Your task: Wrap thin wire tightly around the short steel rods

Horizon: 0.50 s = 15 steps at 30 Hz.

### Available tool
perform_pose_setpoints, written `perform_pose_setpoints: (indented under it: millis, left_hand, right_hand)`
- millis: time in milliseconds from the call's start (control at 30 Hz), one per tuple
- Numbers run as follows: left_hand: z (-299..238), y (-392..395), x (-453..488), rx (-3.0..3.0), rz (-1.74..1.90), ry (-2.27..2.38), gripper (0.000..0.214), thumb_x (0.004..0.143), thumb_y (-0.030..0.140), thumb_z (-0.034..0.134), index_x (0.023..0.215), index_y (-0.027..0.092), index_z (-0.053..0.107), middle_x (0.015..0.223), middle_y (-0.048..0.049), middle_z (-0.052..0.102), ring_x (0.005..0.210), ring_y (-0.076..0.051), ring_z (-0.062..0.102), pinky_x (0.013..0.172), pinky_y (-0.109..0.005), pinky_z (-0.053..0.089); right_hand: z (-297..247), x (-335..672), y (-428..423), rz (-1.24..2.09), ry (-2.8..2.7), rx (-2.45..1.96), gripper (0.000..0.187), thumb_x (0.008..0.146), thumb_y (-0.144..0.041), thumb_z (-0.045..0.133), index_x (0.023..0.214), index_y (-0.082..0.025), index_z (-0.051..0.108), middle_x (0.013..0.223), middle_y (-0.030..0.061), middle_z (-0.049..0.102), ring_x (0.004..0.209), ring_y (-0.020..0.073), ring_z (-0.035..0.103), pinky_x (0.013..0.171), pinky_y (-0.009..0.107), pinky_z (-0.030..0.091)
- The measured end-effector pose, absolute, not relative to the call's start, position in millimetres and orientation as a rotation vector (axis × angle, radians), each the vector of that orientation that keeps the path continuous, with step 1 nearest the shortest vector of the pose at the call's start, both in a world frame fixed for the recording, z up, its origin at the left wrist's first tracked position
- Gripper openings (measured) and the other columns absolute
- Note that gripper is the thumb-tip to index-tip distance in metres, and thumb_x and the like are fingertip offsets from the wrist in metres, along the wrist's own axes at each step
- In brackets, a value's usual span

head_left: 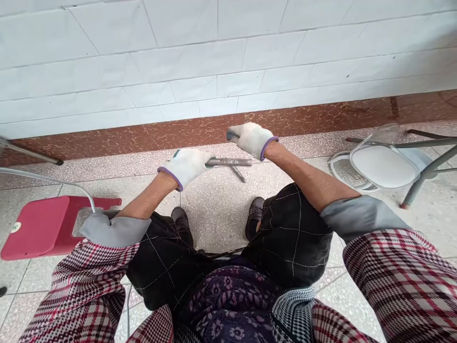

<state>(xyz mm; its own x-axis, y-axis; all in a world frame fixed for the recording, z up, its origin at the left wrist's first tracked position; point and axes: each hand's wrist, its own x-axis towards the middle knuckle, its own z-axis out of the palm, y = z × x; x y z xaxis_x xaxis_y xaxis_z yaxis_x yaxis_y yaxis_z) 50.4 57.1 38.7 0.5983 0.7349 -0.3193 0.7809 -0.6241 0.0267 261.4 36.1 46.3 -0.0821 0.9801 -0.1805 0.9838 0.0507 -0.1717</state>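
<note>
My left hand (191,166), in a white knitted glove with a purple cuff, is wrapped round one end of a grey metal-looking rod (230,162). The rod points right, roughly level, with pale marks along its side. Just under its far end shows a second, thinner dark rod (238,174), slanting down to the right; I cannot tell whether the two are joined. My right hand (252,139), gloved the same way, is up and to the right of the rod, apart from it. Its fingers are closed, with a dark grey patch at the tips; whether they hold anything is hidden.
A white tiled wall (193,66) with a red-brown skirting (185,127) runs ahead. On the left lies a red plastic stool (43,224) beside a thin metal leg. At right stand a white round-seated chair (385,166) and grey metal legs (424,178).
</note>
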Motion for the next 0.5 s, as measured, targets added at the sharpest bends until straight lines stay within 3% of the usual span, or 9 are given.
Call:
perform_pose_setpoints:
  millis: [100, 200, 367, 500]
  left_hand:
    - [53.0, 70.8, 38.9, 2.602, -0.133, 1.431, 0.031, 0.099, 0.043, 0.064, 0.121, 0.029, 0.080, 0.086, -0.0069, 0.075, 0.076, -0.026, 0.070, 0.071, -0.036, 0.051]
    - [55.1, 95.9, 20.2, 2.558, -0.047, 1.610, 0.034, 0.098, 0.047, 0.063, 0.120, 0.027, 0.081, 0.085, -0.0078, 0.074, 0.079, -0.028, 0.071, 0.073, -0.037, 0.051]
    - [44.6, 121.5, -0.3, 2.572, -0.228, 1.771, 0.037, 0.102, 0.044, 0.059, 0.126, 0.023, 0.078, 0.097, -0.0139, 0.078, 0.096, -0.032, 0.074, 0.082, -0.039, 0.054]
    - [31.4, 110.6, 14.3, 2.612, -0.563, 1.628, 0.033, 0.101, 0.032, 0.060, 0.123, 0.020, 0.080, 0.102, -0.0191, 0.079, 0.100, -0.037, 0.075, 0.086, -0.045, 0.054]
  right_hand:
    - [27.3, 246.2, 35.7, -0.461, 2.266, 1.943, 0.038, 0.106, -0.023, 0.049, 0.135, -0.021, 0.073, 0.109, 0.0131, 0.077, 0.088, 0.0250, 0.069, 0.071, 0.037, 0.046]
    - [20.1, 214.1, 18.7, -0.449, 2.316, 1.732, 0.041, 0.109, -0.030, 0.047, 0.141, -0.017, 0.068, 0.105, 0.0148, 0.078, 0.088, 0.0282, 0.071, 0.064, 0.036, 0.041]
    - [38.1, 181.1, -13.4, -0.390, 2.407, 1.568, 0.041, 0.111, -0.031, 0.043, 0.142, -0.016, 0.066, 0.100, 0.0147, 0.078, 0.083, 0.0265, 0.071, 0.060, 0.034, 0.035]
    - [62.5, 195.2, -11.8, -0.426, 2.532, 1.728, 0.037, 0.112, -0.031, 0.045, 0.138, -0.019, 0.069, 0.105, 0.0122, 0.078, 0.085, 0.0243, 0.069, 0.065, 0.033, 0.038]
